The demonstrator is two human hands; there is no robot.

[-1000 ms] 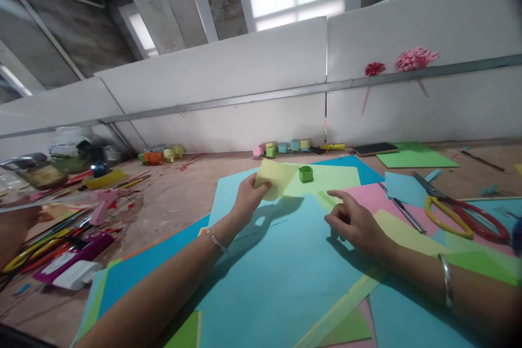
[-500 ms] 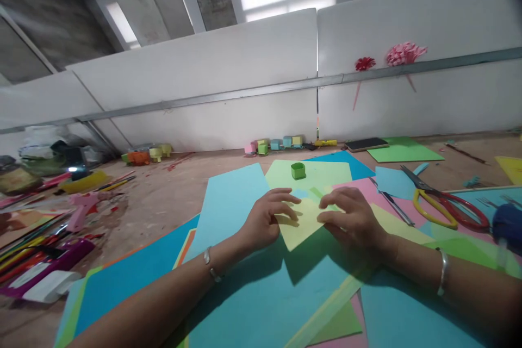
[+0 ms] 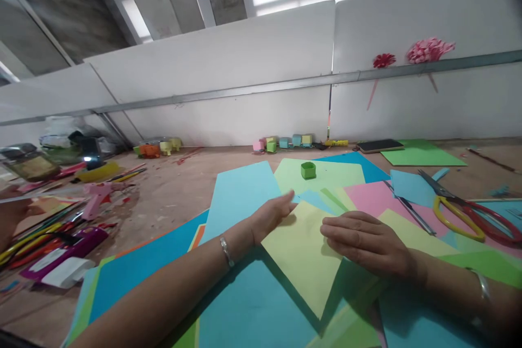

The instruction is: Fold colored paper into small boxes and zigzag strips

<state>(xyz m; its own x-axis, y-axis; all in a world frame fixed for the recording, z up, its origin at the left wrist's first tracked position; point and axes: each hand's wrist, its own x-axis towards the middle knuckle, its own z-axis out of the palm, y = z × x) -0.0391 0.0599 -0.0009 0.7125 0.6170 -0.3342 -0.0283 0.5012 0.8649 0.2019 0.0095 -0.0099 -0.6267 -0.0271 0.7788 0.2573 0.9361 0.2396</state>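
A pale yellow square of paper (image 3: 304,255) lies between my hands, one corner toward me, its near edges raised over a light blue sheet (image 3: 253,304) and casting a shadow. At its upper left edge is my left hand (image 3: 273,217), its fingers stretched out and seen edge-on. My right hand (image 3: 362,239) rests against the paper's right side, its fingers extended, side by side, palm down. Neither hand visibly grips the paper. Beyond it, a small green paper box (image 3: 308,170) stands on a pale green sheet (image 3: 281,169).
Scissors with yellow and red handles (image 3: 465,217) and a cutter knife (image 3: 411,212) lie at right. A phone (image 3: 379,145) and small paper blocks (image 3: 285,142) sit by the wall. A glue gun (image 3: 98,198) and pens are at left, near another person's hand (image 3: 12,217).
The yellow paper now shows more of its surface and reaches closer to me. My left hand's fingers have straightened; my right hand has flattened and moved right. The view has shifted left.
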